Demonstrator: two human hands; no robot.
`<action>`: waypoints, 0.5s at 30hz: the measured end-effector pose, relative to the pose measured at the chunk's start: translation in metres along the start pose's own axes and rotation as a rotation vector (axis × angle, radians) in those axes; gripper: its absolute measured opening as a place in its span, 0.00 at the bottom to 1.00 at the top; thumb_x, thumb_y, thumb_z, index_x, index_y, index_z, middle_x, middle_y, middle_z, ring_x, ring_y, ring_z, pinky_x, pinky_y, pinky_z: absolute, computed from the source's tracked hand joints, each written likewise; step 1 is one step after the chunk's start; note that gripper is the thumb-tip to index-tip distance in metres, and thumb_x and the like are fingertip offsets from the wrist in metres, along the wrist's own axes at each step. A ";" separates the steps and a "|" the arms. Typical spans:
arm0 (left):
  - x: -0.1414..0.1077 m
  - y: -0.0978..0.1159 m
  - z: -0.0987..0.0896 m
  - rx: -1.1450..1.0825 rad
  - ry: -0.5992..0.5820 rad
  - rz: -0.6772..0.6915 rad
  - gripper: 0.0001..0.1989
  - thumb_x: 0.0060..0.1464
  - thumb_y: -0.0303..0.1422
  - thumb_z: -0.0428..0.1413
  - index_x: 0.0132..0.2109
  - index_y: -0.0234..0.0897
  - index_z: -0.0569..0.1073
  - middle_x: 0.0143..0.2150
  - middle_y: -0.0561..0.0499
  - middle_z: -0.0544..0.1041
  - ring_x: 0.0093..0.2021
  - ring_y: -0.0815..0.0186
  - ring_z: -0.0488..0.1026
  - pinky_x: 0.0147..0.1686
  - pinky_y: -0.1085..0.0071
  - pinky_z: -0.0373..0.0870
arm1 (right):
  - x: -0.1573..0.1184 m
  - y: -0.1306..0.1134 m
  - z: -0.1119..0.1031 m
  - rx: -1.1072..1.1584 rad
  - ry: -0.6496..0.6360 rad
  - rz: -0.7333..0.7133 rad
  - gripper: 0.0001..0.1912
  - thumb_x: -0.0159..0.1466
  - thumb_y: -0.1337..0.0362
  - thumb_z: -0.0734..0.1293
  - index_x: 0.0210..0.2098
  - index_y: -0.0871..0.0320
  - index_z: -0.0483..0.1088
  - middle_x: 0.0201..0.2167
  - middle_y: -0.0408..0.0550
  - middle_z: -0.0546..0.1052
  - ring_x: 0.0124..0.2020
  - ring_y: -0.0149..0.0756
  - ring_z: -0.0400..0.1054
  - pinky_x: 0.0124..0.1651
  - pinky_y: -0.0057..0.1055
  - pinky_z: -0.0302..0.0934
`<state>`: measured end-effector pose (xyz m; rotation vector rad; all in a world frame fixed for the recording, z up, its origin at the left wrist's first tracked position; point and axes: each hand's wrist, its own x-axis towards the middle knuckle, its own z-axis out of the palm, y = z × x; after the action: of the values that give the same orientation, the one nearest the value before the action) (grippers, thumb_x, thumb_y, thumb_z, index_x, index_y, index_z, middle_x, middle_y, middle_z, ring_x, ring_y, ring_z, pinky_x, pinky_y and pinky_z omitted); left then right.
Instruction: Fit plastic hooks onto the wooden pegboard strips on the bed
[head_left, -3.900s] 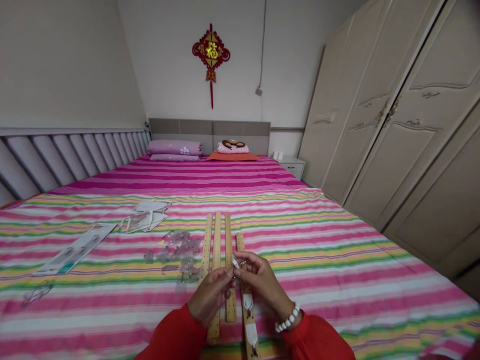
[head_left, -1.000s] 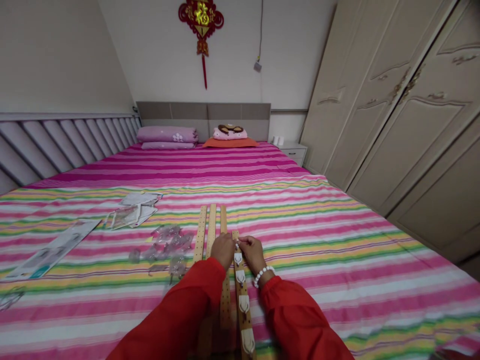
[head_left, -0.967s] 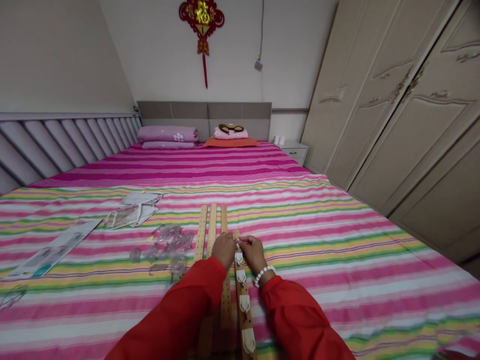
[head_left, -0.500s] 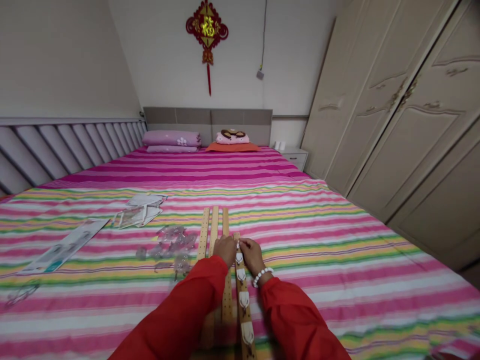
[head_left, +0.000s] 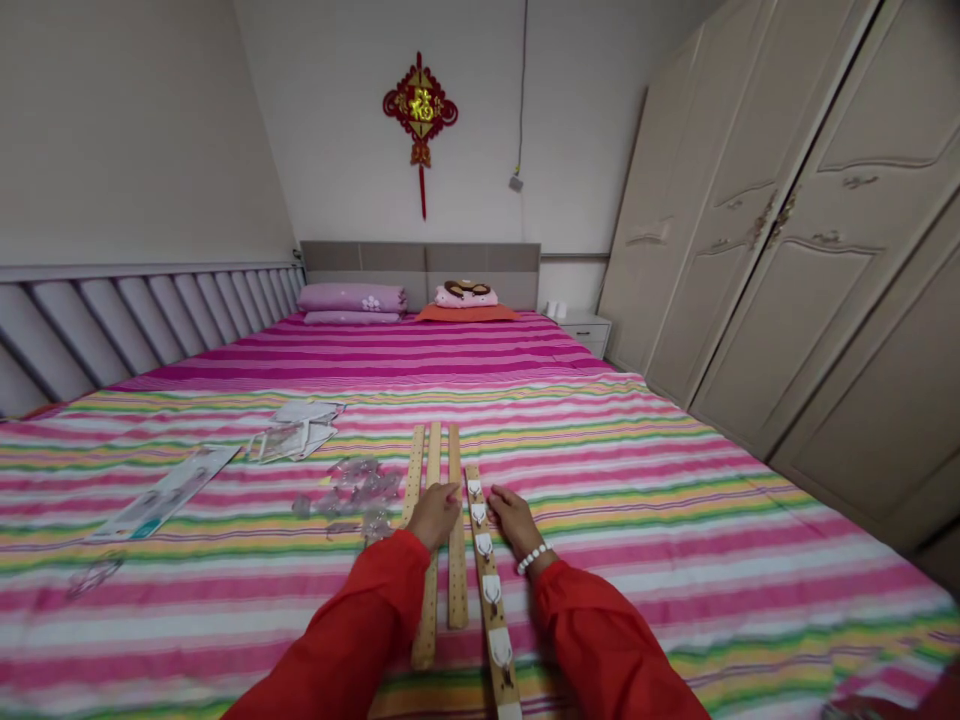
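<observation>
A wooden strip (head_left: 497,624) carries a row of several white adhesive hooks (head_left: 491,590), the farthest hook close to its far end. My right hand (head_left: 515,514), with a white bead bracelet, is just right of the strip by the far hooks. Its fingers are loosely bent and apart, with nothing seen in them. Over the bare wooden strips to the left is my left hand (head_left: 435,515), fingers half bent and tips pointing toward the hooks. I see nothing in it. Left of it lies a pile of small clear plastic packets (head_left: 367,485), their contents hard to make out.
Bare wooden strips (head_left: 458,570), some with small holes, lie lengthwise on the striped bedsheet (head_left: 675,560). Farther left are flattened packaging pieces (head_left: 300,432), a long printed card (head_left: 169,492) and a thin clear wrapper (head_left: 96,573). A wardrobe (head_left: 810,290) stands at the right.
Both hands have let go of the farthest white hook and moved apart, the left one leftward, the right one slightly rightward. That hook now shows on the strip. The view has tilted up.
</observation>
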<state>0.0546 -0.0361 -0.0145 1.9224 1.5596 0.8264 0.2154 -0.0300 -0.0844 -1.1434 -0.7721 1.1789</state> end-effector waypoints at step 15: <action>-0.090 -0.103 -0.046 -0.159 0.626 -0.075 0.14 0.49 0.40 0.49 0.37 0.38 0.75 0.38 0.46 0.78 0.40 0.59 0.74 0.43 0.63 0.71 | -0.030 -0.013 -0.009 0.064 0.000 0.050 0.11 0.42 0.61 0.74 0.24 0.58 0.74 0.20 0.42 0.76 0.25 0.36 0.71 0.33 0.33 0.68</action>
<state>-0.0608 -0.1035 -0.0698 1.5546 1.8205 1.5709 0.2203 -0.0613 -0.0722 -1.1151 -0.7041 1.2373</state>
